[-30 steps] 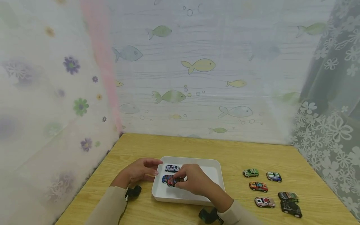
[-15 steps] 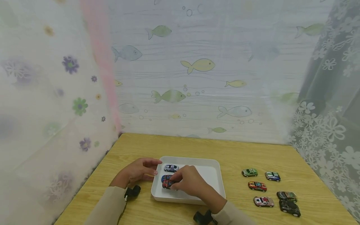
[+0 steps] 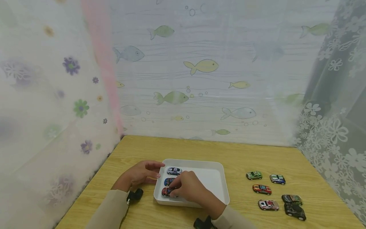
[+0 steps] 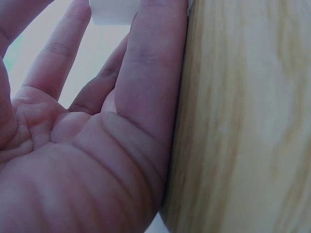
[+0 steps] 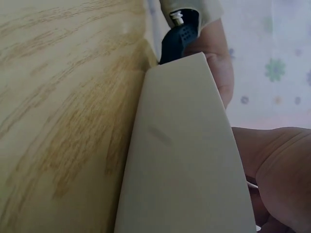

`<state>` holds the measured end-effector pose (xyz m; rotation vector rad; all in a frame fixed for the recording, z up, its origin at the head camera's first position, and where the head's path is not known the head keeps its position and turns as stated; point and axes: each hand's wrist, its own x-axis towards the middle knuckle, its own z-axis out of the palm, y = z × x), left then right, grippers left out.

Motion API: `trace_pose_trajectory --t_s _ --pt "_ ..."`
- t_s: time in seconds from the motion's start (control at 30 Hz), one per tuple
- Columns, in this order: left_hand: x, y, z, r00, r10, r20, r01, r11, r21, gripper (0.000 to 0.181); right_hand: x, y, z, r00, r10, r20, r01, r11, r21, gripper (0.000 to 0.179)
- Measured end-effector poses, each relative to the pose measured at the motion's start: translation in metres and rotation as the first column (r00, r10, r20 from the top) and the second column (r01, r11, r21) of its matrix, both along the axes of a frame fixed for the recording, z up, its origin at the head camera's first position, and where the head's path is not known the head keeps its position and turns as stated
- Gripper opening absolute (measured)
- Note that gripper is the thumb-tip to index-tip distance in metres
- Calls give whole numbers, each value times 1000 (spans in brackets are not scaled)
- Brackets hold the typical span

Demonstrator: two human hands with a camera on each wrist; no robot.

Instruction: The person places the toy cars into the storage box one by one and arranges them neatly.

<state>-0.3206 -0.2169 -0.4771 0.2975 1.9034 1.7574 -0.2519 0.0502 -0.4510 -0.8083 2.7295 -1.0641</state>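
A white tray (image 3: 212, 182) lies on the table with toy cars in its left part. At the back is a white toy car (image 3: 174, 171), and in front of it a blue toy car (image 3: 168, 181), partly covered by fingers. My right hand (image 3: 191, 188) pinches a red toy car (image 3: 166, 191) in the tray's near left corner, hiding its right end. Beside the tray's left wall, my left hand (image 3: 143, 172) has its fingers extended against the rim. In the left wrist view that hand (image 4: 92, 131) lies edge-down on the wood. The tray wall (image 5: 180, 145) hides most of my right hand (image 5: 286, 179) in the right wrist view.
Right of the tray stand several toy cars: a green one (image 3: 254, 175), a white-and-blue one (image 3: 277, 179), a red-orange one (image 3: 261, 189), a white-and-red one (image 3: 268, 205), a dark patterned one (image 3: 292, 199) and a black one (image 3: 294, 211). Printed curtains (image 3: 200, 95) border the table.
My right hand has moved the red toy car toward the near left corner, from overlapping the blue car to in front of it. The left hand stays at the tray's left side.
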Motion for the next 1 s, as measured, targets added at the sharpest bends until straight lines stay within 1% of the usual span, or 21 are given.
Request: trace_pose_trajectory --t_s 0.2,0.6,0.83,1.0 --pt "-1 0 -1 1000 7 9 -7 1000 0 58 1 -2 -2 1000 -4 6 4 1000 1 17" --pt "0 0 -2 1000 18 2 -18 1000 -1 57 0 -3 -6 1000 -2 10 2 1000 -15 17" --pt "0 0 -2 1000 4 -5 -4 1000 9 57 1 -4 -5 1000 -8 9 8 1000 -7 17" --pt "-1 0 -3 1000 -8 -5 8 1000 12 57 2 -3 -1 1000 -15 1 15 1000 2 17"
